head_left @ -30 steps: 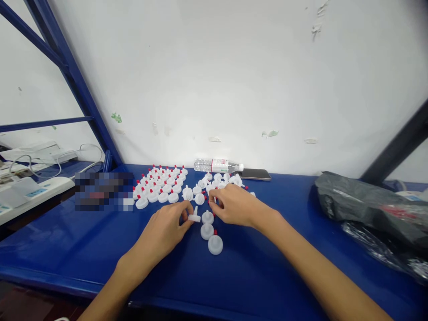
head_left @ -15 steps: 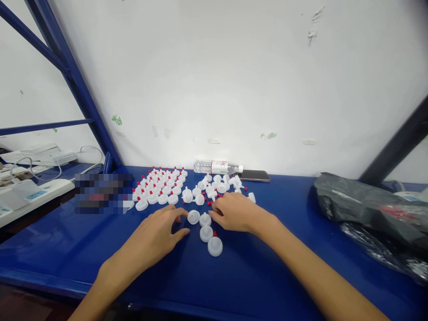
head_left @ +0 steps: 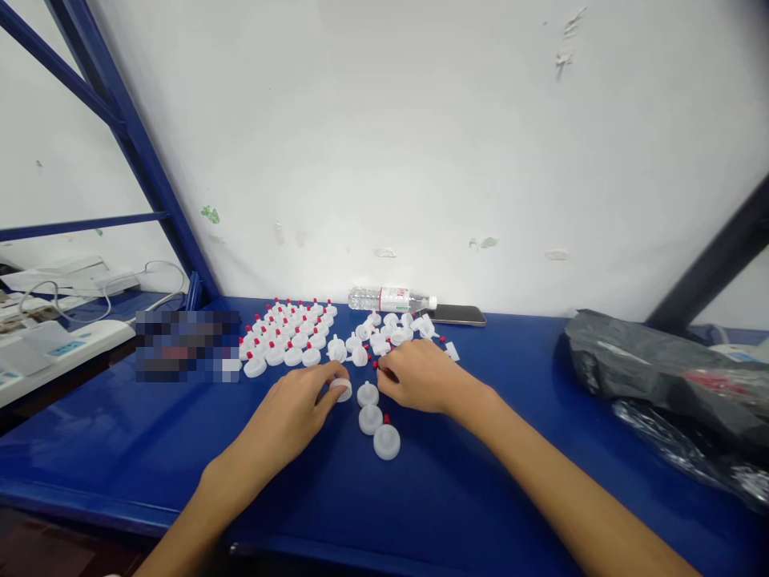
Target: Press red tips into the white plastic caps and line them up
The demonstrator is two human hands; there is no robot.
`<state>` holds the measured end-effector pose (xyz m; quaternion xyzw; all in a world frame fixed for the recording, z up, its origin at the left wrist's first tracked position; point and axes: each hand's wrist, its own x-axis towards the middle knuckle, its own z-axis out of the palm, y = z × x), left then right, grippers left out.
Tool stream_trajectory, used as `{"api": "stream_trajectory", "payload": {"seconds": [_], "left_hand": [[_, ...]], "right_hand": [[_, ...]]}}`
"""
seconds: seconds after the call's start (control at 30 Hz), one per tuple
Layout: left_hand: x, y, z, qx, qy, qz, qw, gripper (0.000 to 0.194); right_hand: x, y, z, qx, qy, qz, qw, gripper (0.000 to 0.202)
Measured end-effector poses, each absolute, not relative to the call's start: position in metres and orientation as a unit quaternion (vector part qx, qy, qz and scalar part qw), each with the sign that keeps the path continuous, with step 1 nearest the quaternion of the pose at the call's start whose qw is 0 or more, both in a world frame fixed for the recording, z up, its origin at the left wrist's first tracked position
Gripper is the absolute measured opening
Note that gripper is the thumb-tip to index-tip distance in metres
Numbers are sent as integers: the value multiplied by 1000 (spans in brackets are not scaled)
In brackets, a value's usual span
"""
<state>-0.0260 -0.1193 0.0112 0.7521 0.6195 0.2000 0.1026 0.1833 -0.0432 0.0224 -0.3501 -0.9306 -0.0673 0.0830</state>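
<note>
- Left hand (head_left: pixel 295 402): thumb and fingers pinched on a white cap (head_left: pixel 344 391), held at the left of the near row. Can't tell if the cap is also touching the surface (head_left: pixel 481 473).
- Right hand (head_left: pixel 417 375): fingers curled and close together beside small red tips (head_left: pixel 376 365), right of centre. Can't tell if anything is in the grip; fingertips partly hidden.
- Between the hands and nearer: three white caps (head_left: pixel 371 420) in a line running near and slightly right. A red tip (head_left: pixel 387 419) shows at the far edge of the nearest one.
- Far of the hands, centre: jumbled white caps (head_left: pixel 380 344), some tilted or on their sides, a few red bits among them.
- Far left of the left hand: block of red-tipped caps (head_left: pixel 293 355), upright, packed in rows.
- Far edge, by the wall (head_left: pixel 420 144): clear bottle (head_left: pixel 393 300) on its side, dark phone (head_left: pixel 460 315) lying flat just right of it.
- Right side: grey plastic bag (head_left: pixel 654 369).
- Far left: white power strip (head_left: pixel 72 353).
</note>
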Motion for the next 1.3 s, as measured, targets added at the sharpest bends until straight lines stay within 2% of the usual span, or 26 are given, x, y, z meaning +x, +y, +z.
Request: {"api": "stream_trajectory", "payload": {"seconds": [0.13,0.3,0.47,0.57,0.67,0.9,1.1,1.3], "left_hand": [[-28,-119,13,738,614,239,146,27],[-25,-120,14,735,592,285,168,23],[-20,-123,18,730,594,312,132,15],[-18,-124,18,741,590,304,105,12],[-19,-123,15,748,587,295,95,12],[-20,-123,12,757,584,284,66,16],[-19,-125,9,763,578,291,6,15],[-18,-123,6,752,585,304,22,20]], "right_hand": [[181,-42,23,-373,-916,-64,137,30],[179,-42,24,-390,-888,1,244,27],[177,-40,23,-386,-844,148,341,32],[173,-43,22,-354,-825,258,358,32],[168,-48,21,-327,-819,310,356,33],[164,-51,17,-306,-848,248,356,36],[164,-51,16,-299,-845,253,365,34],[164,-52,16,-312,-854,216,356,34]]}}
